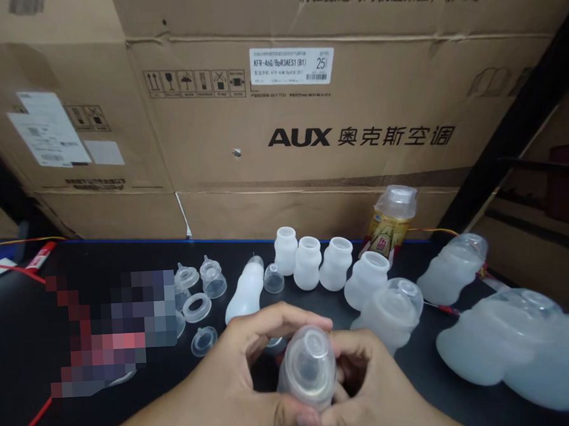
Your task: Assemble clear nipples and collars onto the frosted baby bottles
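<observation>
Near the bottom centre, a translucent white bottle with a clear dome cap point(311, 364) is held between both hands, its cap facing the camera. My left hand point(268, 366) curves round its left side, with the thumb low on the bottle. From the right, my right hand point(364, 374) grips it with the fingers behind and the thumb near the bottom. Just behind the hands lies a tilted white bottle point(245, 290) with a teat at its top, and a clear cap point(273, 278) stands beside it. The lower end of the held bottle is mostly hidden.
Open white bottles point(309, 264) stand in a row behind. Capped bottles point(491, 335) are at the right, near a gold container point(385, 230). Clear rings point(196, 307) and teats lie left of centre. A large cardboard box point(213, 128) rises behind the black table point(151, 404).
</observation>
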Demonstrator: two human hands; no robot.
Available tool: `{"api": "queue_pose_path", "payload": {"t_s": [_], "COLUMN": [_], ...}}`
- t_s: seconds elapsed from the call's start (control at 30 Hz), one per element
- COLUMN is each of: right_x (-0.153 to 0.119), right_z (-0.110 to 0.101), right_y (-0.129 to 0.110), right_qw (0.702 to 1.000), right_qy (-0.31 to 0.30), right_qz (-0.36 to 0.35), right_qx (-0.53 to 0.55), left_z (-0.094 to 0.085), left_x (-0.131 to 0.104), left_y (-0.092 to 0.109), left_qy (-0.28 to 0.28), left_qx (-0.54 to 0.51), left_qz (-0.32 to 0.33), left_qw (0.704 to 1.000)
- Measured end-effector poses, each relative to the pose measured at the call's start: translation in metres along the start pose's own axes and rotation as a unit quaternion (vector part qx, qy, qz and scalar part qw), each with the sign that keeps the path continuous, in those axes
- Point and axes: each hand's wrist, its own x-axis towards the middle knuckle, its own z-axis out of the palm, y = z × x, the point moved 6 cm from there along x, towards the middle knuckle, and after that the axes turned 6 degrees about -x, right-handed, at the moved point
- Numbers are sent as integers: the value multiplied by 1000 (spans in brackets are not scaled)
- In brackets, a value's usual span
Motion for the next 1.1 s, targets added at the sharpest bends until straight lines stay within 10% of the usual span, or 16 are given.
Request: {"api": "queue_pose_path", "payload": {"t_s": [0.37,0.67,0.97,1.1], "right_x": [2,-16,-12,-12], "right_z": [5,5,0,1], "right_y": [9,-14,-9,-7], "right_qw": [999,955,932,939], "right_qy": [-8,87,125,115], "right_qz": [-28,-267,-331,-312], "right_qx": [26,-96,-77,-86], "left_z": [1,14,14,8], "left_x": [2,-17,-4,-6], "left_y": [-7,14,10,6], "left_qy": [46,83,-18,54], "left_qx": [-47,143,75,-29], "left_qz": [90,247,245,145], "left_qw": [994,955,966,988]}}
